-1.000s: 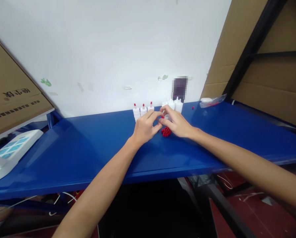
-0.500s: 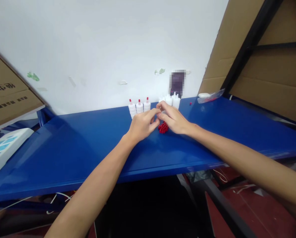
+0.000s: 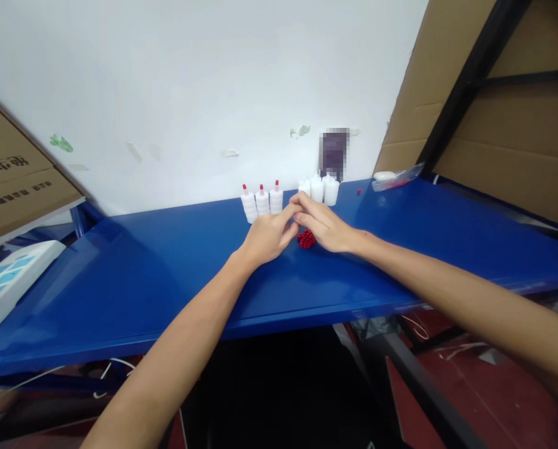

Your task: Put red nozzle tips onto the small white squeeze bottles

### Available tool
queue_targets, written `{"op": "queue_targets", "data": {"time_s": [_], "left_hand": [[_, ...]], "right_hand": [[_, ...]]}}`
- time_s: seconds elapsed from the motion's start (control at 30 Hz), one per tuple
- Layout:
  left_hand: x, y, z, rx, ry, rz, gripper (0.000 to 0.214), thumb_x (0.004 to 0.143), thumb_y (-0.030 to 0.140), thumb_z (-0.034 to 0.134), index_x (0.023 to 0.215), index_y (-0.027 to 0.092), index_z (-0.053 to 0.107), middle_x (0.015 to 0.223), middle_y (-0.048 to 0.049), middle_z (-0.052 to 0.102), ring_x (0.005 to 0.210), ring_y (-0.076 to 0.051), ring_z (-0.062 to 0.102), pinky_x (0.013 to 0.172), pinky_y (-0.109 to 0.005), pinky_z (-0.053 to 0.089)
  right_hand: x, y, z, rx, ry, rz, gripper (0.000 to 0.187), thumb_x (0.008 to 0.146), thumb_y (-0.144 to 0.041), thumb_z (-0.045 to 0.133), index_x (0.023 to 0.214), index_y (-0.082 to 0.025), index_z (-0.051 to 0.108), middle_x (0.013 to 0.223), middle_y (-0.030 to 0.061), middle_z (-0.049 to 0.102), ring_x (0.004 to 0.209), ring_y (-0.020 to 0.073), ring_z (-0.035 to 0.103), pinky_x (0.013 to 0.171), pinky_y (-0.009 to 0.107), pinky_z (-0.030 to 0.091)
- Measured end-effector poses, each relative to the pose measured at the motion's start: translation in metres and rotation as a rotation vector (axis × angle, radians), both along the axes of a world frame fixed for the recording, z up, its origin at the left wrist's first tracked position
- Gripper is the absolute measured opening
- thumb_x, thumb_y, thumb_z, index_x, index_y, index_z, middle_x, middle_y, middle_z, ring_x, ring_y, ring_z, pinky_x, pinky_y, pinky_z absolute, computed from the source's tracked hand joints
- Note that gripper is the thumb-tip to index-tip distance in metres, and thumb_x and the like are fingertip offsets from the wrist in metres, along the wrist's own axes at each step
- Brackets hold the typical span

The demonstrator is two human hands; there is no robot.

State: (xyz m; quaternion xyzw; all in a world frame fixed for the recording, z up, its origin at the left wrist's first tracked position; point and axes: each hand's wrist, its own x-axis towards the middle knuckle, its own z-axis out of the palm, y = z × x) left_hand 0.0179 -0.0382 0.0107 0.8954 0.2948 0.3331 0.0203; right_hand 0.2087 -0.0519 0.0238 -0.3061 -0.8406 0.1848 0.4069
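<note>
My left hand point(image 3: 267, 237) and my right hand point(image 3: 323, 226) meet fingertip to fingertip over the blue table point(image 3: 166, 274), fingers pinched together on something small that I cannot make out. A little heap of red caps point(image 3: 306, 238) lies on the table right under the hands. Three small white bottles with red caps point(image 3: 261, 201) stand in a row just behind my left hand. Several white bottles without caps point(image 3: 320, 188) stand behind my right hand, near the wall.
A white device with a blue keypad point(image 3: 7, 280) lies at the table's left end under a cardboard box point(image 3: 12, 181). A clear plastic bag point(image 3: 396, 178) and a single red cap point(image 3: 358, 192) lie at the back right. Cardboard sheets point(image 3: 508, 149) lean on a black rack to the right.
The hands have come closer together, fingertips now touching. The view has shifted slightly; the bottles and caps have stayed where they were.
</note>
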Motion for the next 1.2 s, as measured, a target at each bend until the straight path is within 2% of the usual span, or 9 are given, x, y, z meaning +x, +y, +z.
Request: {"op": "queue_targets", "data": {"time_s": [0.23,0.4,0.5,0.63,0.73,0.9,1.03,1.13,1.2], "left_hand": [[0.001,-0.002,0.002,-0.043,0.015,0.003,0.035,0.101,0.026,0.039,0.133,0.018,0.051,0.081,-0.0021,0.068,0.059,-0.015,0.058,0.065,-0.027,0.045],[0.005,-0.003,-0.002,0.007,-0.06,-0.027,0.028,0.104,0.029,0.035,0.125,0.021,0.052,0.082,-0.002,0.067,0.062,-0.015,0.059,0.064,-0.027,0.044],[0.003,0.0,-0.003,0.055,-0.198,0.052,0.026,0.106,0.037,0.035,0.111,0.021,0.053,0.069,0.0017,0.06,0.055,-0.013,0.053,0.06,-0.026,0.039],[-0.012,0.012,-0.002,0.082,-0.337,0.223,0.032,0.106,0.044,0.036,0.092,0.021,0.053,0.06,0.0038,0.052,0.051,-0.012,0.047,0.057,-0.027,0.034],[-0.027,0.022,-0.001,0.06,-0.292,0.362,0.029,0.103,0.04,0.04,0.086,0.021,0.054,0.059,0.0033,0.052,0.053,-0.012,0.047,0.059,-0.027,0.035],[-0.04,0.032,-0.002,-0.002,-0.15,0.51,0.03,0.102,0.041,0.041,0.091,0.021,0.061,0.063,-0.0001,0.061,0.057,-0.015,0.053,0.061,-0.027,0.035],[-0.039,0.035,-0.005,-0.041,-0.016,0.56,0.033,0.099,0.045,0.046,0.085,0.02,0.064,0.072,-0.0049,0.068,0.066,-0.02,0.062,0.063,-0.029,0.039],[-0.039,0.037,-0.007,-0.066,0.049,0.573,0.036,0.095,0.049,0.051,0.078,0.02,0.063,0.072,-0.006,0.069,0.069,-0.023,0.064,0.064,-0.03,0.04],[-0.038,0.035,-0.006,-0.07,0.055,0.585,0.033,0.093,0.05,0.054,0.081,0.021,0.065,0.073,-0.0059,0.069,0.07,-0.023,0.064,0.064,-0.03,0.041]], "right_hand": [[-0.001,-0.002,0.002,0.05,-0.006,0.021,0.009,0.101,-0.03,0.039,0.096,-0.023,0.042,0.088,0.0016,0.053,0.078,0.0184,0.048,0.074,0.036,0.039],[-0.001,0.002,-0.002,0.125,0.017,-0.011,0.017,0.102,-0.04,0.041,0.105,-0.023,0.044,0.088,0.0017,0.054,0.078,0.0195,0.05,0.074,0.037,0.04],[0.0,0.005,-0.004,0.125,-0.001,-0.035,0.026,0.103,-0.047,0.042,0.111,-0.023,0.046,0.091,0.0025,0.057,0.081,0.0205,0.052,0.078,0.038,0.04],[0.002,0.004,-0.004,0.12,-0.035,-0.061,0.027,0.103,-0.049,0.043,0.105,-0.023,0.049,0.089,0.0024,0.059,0.082,0.0207,0.054,0.079,0.038,0.039],[0.001,0.002,-0.001,0.111,-0.041,-0.079,0.024,0.102,-0.046,0.045,0.096,-0.023,0.049,0.086,0.0023,0.057,0.08,0.02,0.052,0.076,0.036,0.039],[0.0,0.0,0.003,0.158,-0.006,-0.177,0.024,0.102,-0.037,0.042,0.082,-0.023,0.044,0.084,0.0031,0.05,0.078,0.02,0.048,0.076,0.037,0.038],[0.002,0.002,0.003,0.131,-0.056,-0.195,0.026,0.102,-0.034,0.041,0.079,-0.024,0.04,0.079,0.0022,0.048,0.074,0.0193,0.047,0.072,0.037,0.035],[0.003,0.003,0.001,0.055,-0.11,-0.182,0.022,0.102,-0.035,0.041,0.084,-0.024,0.039,0.072,-0.0005,0.048,0.065,0.0174,0.045,0.066,0.035,0.033],[0.003,0.001,0.001,0.02,-0.129,-0.161,0.017,0.102,-0.034,0.043,0.088,-0.024,0.041,0.071,-0.0017,0.05,0.062,0.0164,0.045,0.064,0.034,0.032]]}}
